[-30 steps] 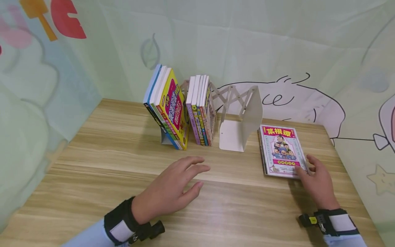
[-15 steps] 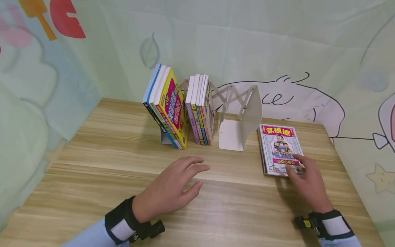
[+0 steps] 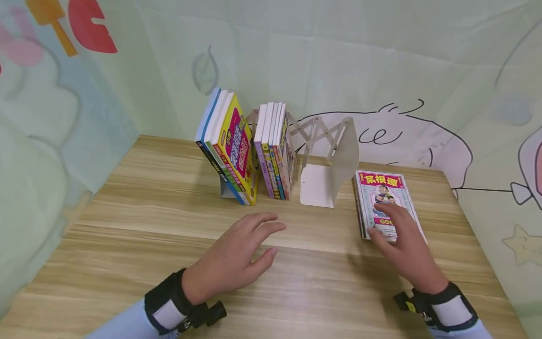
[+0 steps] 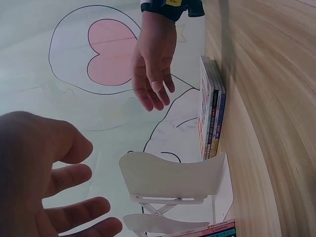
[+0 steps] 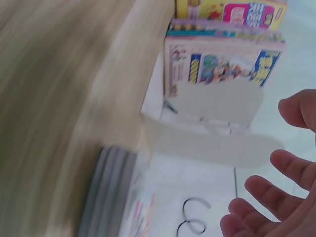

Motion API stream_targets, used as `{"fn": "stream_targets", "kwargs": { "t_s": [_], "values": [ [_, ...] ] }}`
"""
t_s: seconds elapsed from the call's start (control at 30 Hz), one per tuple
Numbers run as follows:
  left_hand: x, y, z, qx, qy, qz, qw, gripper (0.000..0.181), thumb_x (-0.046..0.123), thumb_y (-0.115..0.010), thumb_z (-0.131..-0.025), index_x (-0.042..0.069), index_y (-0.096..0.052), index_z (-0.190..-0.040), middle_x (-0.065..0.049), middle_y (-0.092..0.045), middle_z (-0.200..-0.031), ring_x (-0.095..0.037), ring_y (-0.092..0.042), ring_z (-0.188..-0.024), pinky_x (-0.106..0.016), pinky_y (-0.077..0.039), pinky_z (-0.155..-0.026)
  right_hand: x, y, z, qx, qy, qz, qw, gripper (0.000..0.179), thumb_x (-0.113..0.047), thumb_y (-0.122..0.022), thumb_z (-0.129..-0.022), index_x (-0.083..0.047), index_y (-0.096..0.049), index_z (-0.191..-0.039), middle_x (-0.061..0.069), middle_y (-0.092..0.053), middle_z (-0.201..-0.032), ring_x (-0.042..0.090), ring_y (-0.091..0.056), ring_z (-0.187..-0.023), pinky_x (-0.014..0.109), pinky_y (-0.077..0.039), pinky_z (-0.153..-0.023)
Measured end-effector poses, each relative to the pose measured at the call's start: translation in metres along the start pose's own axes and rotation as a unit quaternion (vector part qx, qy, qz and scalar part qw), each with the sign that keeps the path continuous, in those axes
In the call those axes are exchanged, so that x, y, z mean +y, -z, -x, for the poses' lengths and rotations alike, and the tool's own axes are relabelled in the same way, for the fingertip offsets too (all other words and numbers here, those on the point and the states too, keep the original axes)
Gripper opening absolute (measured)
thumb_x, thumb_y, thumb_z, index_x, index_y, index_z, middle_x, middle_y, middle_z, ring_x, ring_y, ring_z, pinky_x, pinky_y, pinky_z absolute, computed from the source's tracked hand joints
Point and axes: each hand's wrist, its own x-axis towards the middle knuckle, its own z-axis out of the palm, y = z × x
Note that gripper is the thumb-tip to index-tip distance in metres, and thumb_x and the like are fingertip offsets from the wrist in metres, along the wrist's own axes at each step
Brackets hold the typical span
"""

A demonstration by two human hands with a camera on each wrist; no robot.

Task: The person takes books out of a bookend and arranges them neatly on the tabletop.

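Observation:
My right hand (image 3: 408, 252) hovers over the lower part of a stack of books (image 3: 366, 188) lying flat at the right, fingers loosely bent and holding nothing. The left wrist view shows a gap between that hand (image 4: 154, 59) and the stack (image 4: 212, 108). My left hand (image 3: 235, 256) is held above the table's middle, fingers spread and slightly bent, touching nothing. Behind it stands a white folding bookend rack (image 3: 345, 155). Tall books (image 3: 237, 146) lean at its left end; shorter books (image 3: 271, 150) stand in the neighbouring section.
The wooden table (image 3: 127, 245) backs onto a printed cloth wall (image 3: 271, 56), with more cloth along both sides. A white base plate (image 3: 317, 186) shows in the rack's right section, between the shorter books and the end panel. Each wrist wears a black strap with a small camera.
My right hand has moved left from the stack's lower right corner, rising over its cover. The left hand, the rack and the books stay where they were.

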Motion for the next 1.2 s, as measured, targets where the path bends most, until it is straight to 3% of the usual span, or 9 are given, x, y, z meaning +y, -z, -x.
{"fn": "stream_targets", "kwargs": {
  "t_s": [0.2, 0.47, 0.63, 0.87, 1.2],
  "values": [
    [-0.001, 0.001, 0.0, 0.009, 0.001, 0.005, 0.9999, 0.045, 0.029, -0.061, -0.097, 0.017, -0.056, -0.14, -0.006, -0.052, -0.145, -0.023, -0.049, -0.134, -0.045, -0.044, -0.11, -0.016, -0.007, -0.005, -0.02, 0.049, 0.013, 0.9985, 0.055, -0.018, -0.075, -0.09, -0.009, -0.053, -0.139, 0.013, -0.052, -0.14, 0.035, -0.045, -0.131, 0.059, -0.039, -0.103],
    [-0.002, 0.0, 0.0, 0.015, 0.0, 0.006, 0.9999, 0.045, 0.03, -0.061, -0.097, 0.017, -0.057, -0.14, -0.006, -0.052, -0.146, -0.023, -0.048, -0.135, -0.046, -0.043, -0.11, -0.039, -0.012, -0.005, -0.064, 0.072, 0.014, 0.9953, 0.059, -0.025, -0.073, -0.093, -0.013, -0.049, -0.145, 0.009, -0.05, -0.147, 0.03, -0.043, -0.135, 0.057, -0.041, -0.105],
    [-0.003, -0.001, 0.0, 0.019, -0.002, 0.003, 0.9998, 0.045, 0.03, -0.061, -0.097, 0.018, -0.056, -0.14, -0.006, -0.052, -0.146, -0.022, -0.048, -0.136, -0.046, -0.043, -0.111, -0.049, -0.019, -0.001, -0.072, 0.114, 0.025, 0.9905, 0.064, -0.025, -0.078, -0.088, -0.014, -0.05, -0.145, 0.003, -0.05, -0.146, 0.023, -0.045, -0.135, 0.045, -0.043, -0.107],
    [-0.004, -0.002, 0.001, 0.018, -0.001, 0.0, 0.9998, 0.046, 0.031, -0.062, -0.097, 0.019, -0.055, -0.141, -0.006, -0.051, -0.147, -0.022, -0.047, -0.136, -0.045, -0.043, -0.111, -0.058, -0.027, 0.002, -0.073, 0.181, 0.023, 0.9806, 0.069, -0.025, -0.08, -0.084, -0.015, -0.05, -0.145, 0.002, -0.051, -0.145, 0.021, -0.048, -0.133, 0.026, -0.035, -0.114],
    [-0.006, 0.002, -0.001, 0.006, 0.01, -0.001, 0.9999, 0.045, 0.031, -0.06, -0.098, 0.019, -0.055, -0.141, -0.006, -0.049, -0.148, -0.023, -0.046, -0.137, -0.046, -0.043, -0.111, -0.059, -0.033, 0.006, -0.082, 0.176, 0.015, 0.9809, 0.069, -0.026, -0.08, -0.085, -0.019, -0.049, -0.146, 0.002, -0.051, -0.145, 0.021, -0.048, -0.134, 0.033, -0.038, -0.112]
  ]
}}
